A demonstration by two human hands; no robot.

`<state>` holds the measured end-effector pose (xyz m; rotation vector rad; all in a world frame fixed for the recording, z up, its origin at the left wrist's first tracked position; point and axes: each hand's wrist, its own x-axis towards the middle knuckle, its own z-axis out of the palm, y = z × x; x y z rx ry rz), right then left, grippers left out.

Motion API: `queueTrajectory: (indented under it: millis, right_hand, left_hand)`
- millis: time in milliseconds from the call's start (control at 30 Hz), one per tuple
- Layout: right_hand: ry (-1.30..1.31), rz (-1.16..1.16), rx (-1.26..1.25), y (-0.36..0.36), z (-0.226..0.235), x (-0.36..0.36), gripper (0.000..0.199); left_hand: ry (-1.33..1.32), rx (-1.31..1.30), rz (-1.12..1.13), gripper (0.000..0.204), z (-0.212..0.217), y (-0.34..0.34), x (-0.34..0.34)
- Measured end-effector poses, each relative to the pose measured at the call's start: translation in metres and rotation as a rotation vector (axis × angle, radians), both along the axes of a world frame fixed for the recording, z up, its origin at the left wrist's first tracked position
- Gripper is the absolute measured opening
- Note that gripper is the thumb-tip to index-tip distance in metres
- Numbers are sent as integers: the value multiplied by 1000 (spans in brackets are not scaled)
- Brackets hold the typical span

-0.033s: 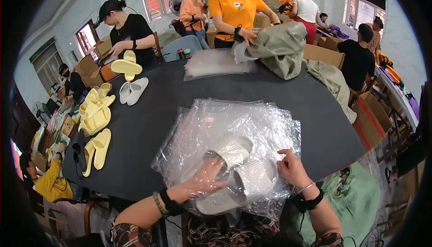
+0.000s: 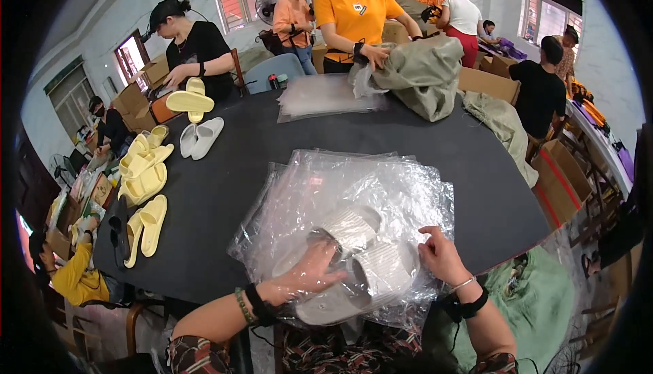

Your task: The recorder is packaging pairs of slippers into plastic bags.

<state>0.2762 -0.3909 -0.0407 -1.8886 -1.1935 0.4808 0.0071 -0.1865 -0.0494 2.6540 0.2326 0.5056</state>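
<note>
A pair of light grey slippers (image 2: 386,270) lies at the table's near edge, at least partly covered by a clear plastic bag (image 2: 292,228). My left hand (image 2: 309,270) rests at the slippers' left side, fingers stretched out and apart. Shiny film lies around that hand, but I cannot tell whether it is inside the bag. At the slippers' right side, my right hand (image 2: 443,257) has bent fingers, with index finger and thumb apart. It is close to the bag's edge. Under the slippers lies a stack of clear bags (image 2: 371,170).
Yellow slippers (image 2: 144,182), a black slipper (image 2: 118,228) and another grey pair (image 2: 203,138) line the left of the dark table (image 2: 238,144). Across it, a person in orange (image 2: 357,20) handles a grey-green sack (image 2: 425,78) beside clear bags (image 2: 330,98). A green sack (image 2: 530,306) stands right.
</note>
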Motion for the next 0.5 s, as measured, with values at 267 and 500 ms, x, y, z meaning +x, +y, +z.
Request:
queueTrajectory:
  millis: [267, 500]
  right_hand:
    - [-73, 43, 38, 1, 6, -4, 35]
    - [-146, -45, 165, -11, 22, -1, 32]
  left_hand:
    - [201, -286, -3, 46, 2, 0, 37]
    - [10, -286, -68, 40, 66, 10, 25]
